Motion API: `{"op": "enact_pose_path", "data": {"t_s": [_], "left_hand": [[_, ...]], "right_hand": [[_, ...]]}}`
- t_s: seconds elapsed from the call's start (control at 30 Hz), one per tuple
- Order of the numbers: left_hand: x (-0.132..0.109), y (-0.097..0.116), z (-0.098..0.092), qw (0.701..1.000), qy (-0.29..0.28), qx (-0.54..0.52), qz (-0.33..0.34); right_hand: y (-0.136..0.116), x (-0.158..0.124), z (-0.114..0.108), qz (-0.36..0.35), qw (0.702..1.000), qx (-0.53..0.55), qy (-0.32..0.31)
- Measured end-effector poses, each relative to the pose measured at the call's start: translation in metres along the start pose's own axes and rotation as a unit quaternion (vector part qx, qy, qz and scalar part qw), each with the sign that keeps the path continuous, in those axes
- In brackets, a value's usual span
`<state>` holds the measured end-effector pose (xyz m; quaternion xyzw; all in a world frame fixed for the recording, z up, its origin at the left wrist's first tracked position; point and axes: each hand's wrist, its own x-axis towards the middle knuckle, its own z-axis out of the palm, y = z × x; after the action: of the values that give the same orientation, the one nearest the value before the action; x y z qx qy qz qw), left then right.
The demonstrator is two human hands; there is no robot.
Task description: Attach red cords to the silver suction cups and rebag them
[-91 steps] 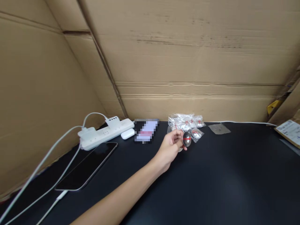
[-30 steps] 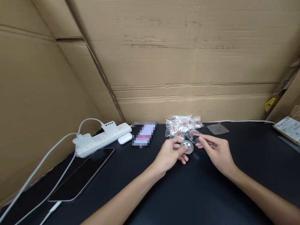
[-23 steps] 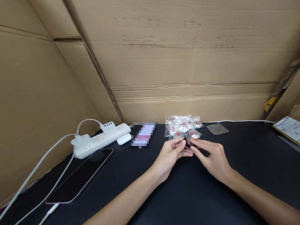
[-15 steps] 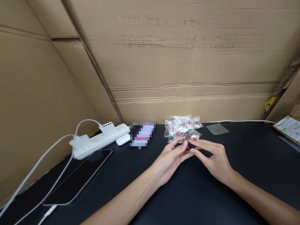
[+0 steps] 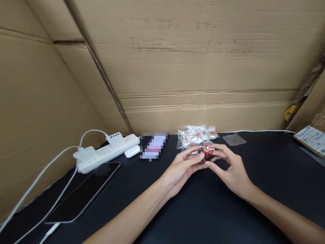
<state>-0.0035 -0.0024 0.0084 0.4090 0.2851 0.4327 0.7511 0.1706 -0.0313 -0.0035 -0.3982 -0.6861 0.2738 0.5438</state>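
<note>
My left hand pinches a small brownish disc-like thing, seen nearly edge-on between thumb and fingers. Its exact kind is too small to make out. To its right, my right hand curves around the thing with thumb and fingers apart. The right thumb tip is at the thing's lower edge; whether it touches is unclear. Just behind the hands lies a pile of clear plastic packets with red marks or loops. My fingers partly cover the nearest packets.
A flat clear bag lies right of the packets. On the left are a power strip with cables, a white case, a blurred-out phone and a dark tablet. A labelled parcel sits far right, with cardboard walls around.
My right fingers have spread away from the small brownish thing, showing more red behind it. My left hand keeps its pinch. The view has shifted slightly.
</note>
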Motion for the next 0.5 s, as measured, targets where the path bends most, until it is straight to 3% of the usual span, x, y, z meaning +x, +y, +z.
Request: {"op": "enact_pose_path", "data": {"t_s": [0.13, 0.27, 0.5], "left_hand": [[-0.001, 0.006, -0.003, 0.997, -0.031, 0.061, 0.028], [-0.001, 0.01, -0.007, 0.988, -0.044, 0.136, 0.052], [0.003, 0.006, -0.014, 0.969, -0.055, 0.231, 0.075]], "right_hand": [[0.002, 0.004, -0.002, 0.08, 0.993, 0.089, 0.02], [0.007, 0.006, -0.004, 0.163, 0.975, 0.148, -0.03], [0.009, 0.005, -0.001, 0.188, 0.966, 0.177, -0.014]]}}
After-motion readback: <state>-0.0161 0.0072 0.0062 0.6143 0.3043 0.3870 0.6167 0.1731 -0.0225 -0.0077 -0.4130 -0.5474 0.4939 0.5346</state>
